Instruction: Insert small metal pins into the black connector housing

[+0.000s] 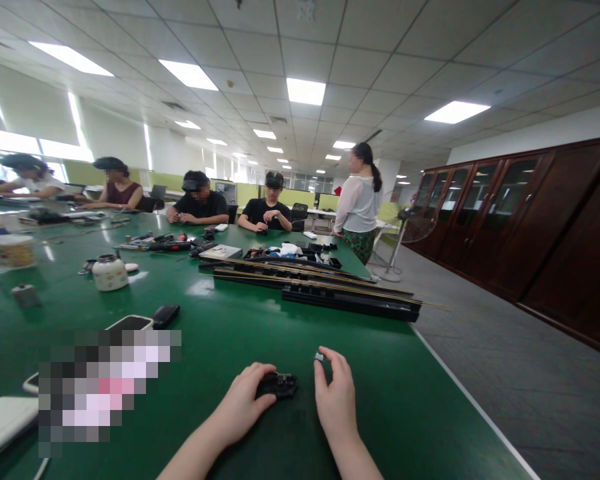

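Observation:
My left hand (247, 398) grips a small black part (284, 385) by its left end, thumb below and fingers above, close over the green tabletop. Small metallic bits show on the part's upper face; I cannot make out its exact kind. To the right, my right hand (336, 393) pinches a small silvery-grey block (319, 357) between thumb and fingertips. The block is held apart from the black part, with a hand's width or less between them.
Long black rails with thin brass-coloured rods (330, 283) lie across the table ahead. A white jar (110, 273), a small metal cylinder (26, 295) and a blurred-out phone are at left. Several people sit at the far side; one person (361, 200) stands beyond the right edge.

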### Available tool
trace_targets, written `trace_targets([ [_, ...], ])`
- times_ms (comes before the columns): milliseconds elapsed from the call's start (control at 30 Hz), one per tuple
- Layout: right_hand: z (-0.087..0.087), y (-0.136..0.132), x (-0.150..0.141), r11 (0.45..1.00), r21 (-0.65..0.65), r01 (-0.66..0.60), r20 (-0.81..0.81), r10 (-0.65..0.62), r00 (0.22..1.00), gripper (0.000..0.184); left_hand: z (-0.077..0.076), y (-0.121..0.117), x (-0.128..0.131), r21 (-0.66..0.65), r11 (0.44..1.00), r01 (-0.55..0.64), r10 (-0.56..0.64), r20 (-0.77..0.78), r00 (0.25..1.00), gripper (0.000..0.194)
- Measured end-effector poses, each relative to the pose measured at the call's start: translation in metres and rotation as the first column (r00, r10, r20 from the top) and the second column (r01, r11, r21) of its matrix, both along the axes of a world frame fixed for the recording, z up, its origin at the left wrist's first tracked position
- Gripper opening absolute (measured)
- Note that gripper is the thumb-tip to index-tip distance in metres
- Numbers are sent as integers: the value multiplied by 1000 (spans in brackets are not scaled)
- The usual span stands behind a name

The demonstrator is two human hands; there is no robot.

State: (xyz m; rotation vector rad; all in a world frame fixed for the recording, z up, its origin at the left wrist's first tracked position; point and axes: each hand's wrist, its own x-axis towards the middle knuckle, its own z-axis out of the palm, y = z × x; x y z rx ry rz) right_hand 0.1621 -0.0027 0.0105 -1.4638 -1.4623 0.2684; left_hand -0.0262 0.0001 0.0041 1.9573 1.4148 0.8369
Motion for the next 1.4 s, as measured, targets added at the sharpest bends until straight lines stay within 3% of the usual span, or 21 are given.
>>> trace_targets([
  [200,-1,-1,-2,989,-117,-86,42,92,995,23,2,0,1,-3,1000,2,-2,2,1000,37],
  [367,1,-5,-7,950,-184,-252,42,263,964,18,-3,1,1,21,1000,11,-11,2,1000,38],
  [567,5,-9,-13,900,-158,-406,9,412,911,19,-8,4,0,28,999,18,-18,17,1000,38],
  [833,2,-8,-12,872,-310,-380,179,446,877,21,-4,1,2,15,1000,12,-12,28,1000,37],
  [1233,-1,-5,-12,874,-315,-370,134,427,894,19,-10,4,0,44,999,-7,-2,182,983,35],
  [1400,0,-7,-12,879,-282,-384,112,428,897,18,-9,5,1,38,999,-7,2,126,992,38],
])
